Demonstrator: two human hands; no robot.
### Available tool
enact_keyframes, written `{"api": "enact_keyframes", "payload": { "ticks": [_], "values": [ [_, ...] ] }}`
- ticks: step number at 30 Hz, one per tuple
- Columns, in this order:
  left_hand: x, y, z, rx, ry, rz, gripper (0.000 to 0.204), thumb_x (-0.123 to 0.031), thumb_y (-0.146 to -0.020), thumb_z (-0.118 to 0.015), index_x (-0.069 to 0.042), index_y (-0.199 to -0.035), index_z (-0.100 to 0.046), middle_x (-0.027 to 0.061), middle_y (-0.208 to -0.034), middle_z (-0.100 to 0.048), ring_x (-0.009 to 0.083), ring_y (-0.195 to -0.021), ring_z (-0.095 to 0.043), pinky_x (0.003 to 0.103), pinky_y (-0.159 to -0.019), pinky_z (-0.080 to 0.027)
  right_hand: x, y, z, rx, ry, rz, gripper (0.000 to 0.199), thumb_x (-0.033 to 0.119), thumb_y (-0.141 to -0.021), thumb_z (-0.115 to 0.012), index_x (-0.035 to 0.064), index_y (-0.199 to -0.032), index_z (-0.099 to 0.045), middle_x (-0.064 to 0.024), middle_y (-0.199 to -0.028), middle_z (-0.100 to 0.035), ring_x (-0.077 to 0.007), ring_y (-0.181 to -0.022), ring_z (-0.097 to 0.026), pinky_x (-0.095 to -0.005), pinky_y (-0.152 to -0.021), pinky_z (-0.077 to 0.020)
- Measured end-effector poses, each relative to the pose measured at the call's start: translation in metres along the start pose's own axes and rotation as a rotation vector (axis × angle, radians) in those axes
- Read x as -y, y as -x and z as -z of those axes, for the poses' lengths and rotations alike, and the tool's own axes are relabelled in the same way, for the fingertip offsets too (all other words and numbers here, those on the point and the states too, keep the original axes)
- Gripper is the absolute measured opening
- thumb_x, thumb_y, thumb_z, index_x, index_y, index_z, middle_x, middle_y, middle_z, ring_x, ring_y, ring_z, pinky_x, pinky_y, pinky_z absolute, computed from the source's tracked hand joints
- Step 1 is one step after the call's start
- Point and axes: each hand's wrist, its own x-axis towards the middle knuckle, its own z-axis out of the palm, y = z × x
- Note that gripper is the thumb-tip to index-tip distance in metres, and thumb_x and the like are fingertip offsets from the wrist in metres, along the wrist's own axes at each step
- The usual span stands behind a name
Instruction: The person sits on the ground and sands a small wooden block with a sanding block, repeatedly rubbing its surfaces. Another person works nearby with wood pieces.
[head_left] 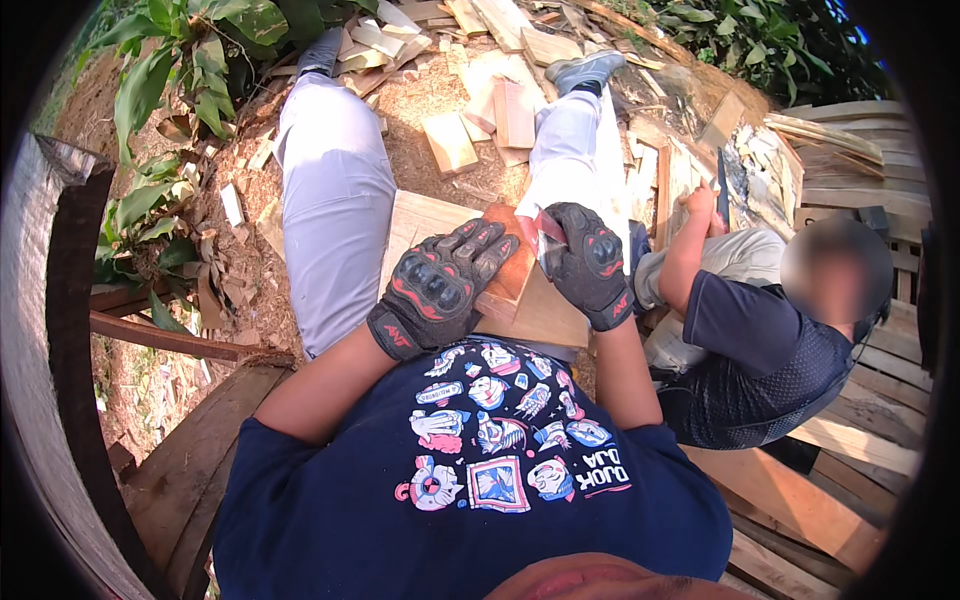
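Wood scraps [450, 145] lie strewn across the top of the head view, with leaves [140, 95] at upper left and a co-worker [750, 340] close by on the right. Between the spread legs [335, 190] a pale board [555, 315] serves as table, and the reddish block [518, 275] rests on it. The gloved left hand [435, 285] lies over the block, fingers stretched out flat; the gloved right hand [592, 262] has its fingers closed on a red piece [541, 235] at the block's far right edge, its kind unclear. Good handling probably means firm palm pressure, left fingertips kept clear of that edge, and light, even right-hand strokes.
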Motion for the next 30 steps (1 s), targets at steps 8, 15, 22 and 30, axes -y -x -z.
{"api": "enact_keyframes", "payload": {
  "ticks": [8, 15, 22, 30],
  "values": [
    [0.001, 0.0, -0.001, 0.019, -0.04, -0.012, 0.08, -0.017, -0.081, -0.078, -0.013, -0.158, -0.057, 0.0137, -0.156, -0.062, 0.0359, -0.143, -0.06, 0.05, -0.117, -0.048, -0.004, 0.002, -0.021, -0.069, 0.011, -0.09, 0.014, 0.017, -0.099, -0.07, 0.0071, -0.108, -0.068, -0.0156, -0.088, -0.072, -0.0385, -0.079, -0.072, -0.0496, -0.07, -0.055],
    [0.006, 0.002, -0.005, -0.003, -0.013, -0.062, 0.074, -0.019, -0.085, -0.076, -0.009, -0.156, -0.058, 0.0158, -0.157, -0.061, 0.0372, -0.145, -0.059, 0.05, -0.117, -0.048, -0.017, 0.006, -0.028, -0.043, 0.087, -0.107, 0.02, 0.028, -0.095, -0.074, 0.0081, -0.093, -0.07, -0.012, -0.081, -0.067, -0.0346, -0.075, -0.069, -0.0487, -0.067, -0.0525],
    [0.003, 0.003, -0.003, 0.031, -0.072, -0.058, 0.074, -0.021, -0.086, -0.076, -0.008, -0.156, -0.057, 0.0175, -0.158, -0.059, 0.0381, -0.144, -0.059, 0.052, -0.116, -0.049, -0.023, -0.005, -0.006, 0.165, 0.12, -0.033, 0.019, 0.025, -0.095, -0.071, 0.0104, -0.107, -0.074, -0.0121, -0.086, -0.07, -0.0338, -0.079, -0.072, -0.0469, -0.071, -0.0556],
    [0.004, 0.004, -0.005, 0.019, -0.086, -0.059, 0.078, -0.018, -0.083, -0.076, -0.01, -0.158, -0.056, 0.0166, -0.157, -0.06, 0.0368, -0.143, -0.059, 0.051, -0.115, -0.049, 0.004, -0.011, -0.02, -0.118, 0.082, -0.009, 0.023, 0.016, -0.095, -0.072, 0.0049, -0.115, -0.069, -0.0161, -0.103, -0.072, -0.0344, -0.088, -0.073, -0.0468, -0.075, -0.0579]
  ]
}}
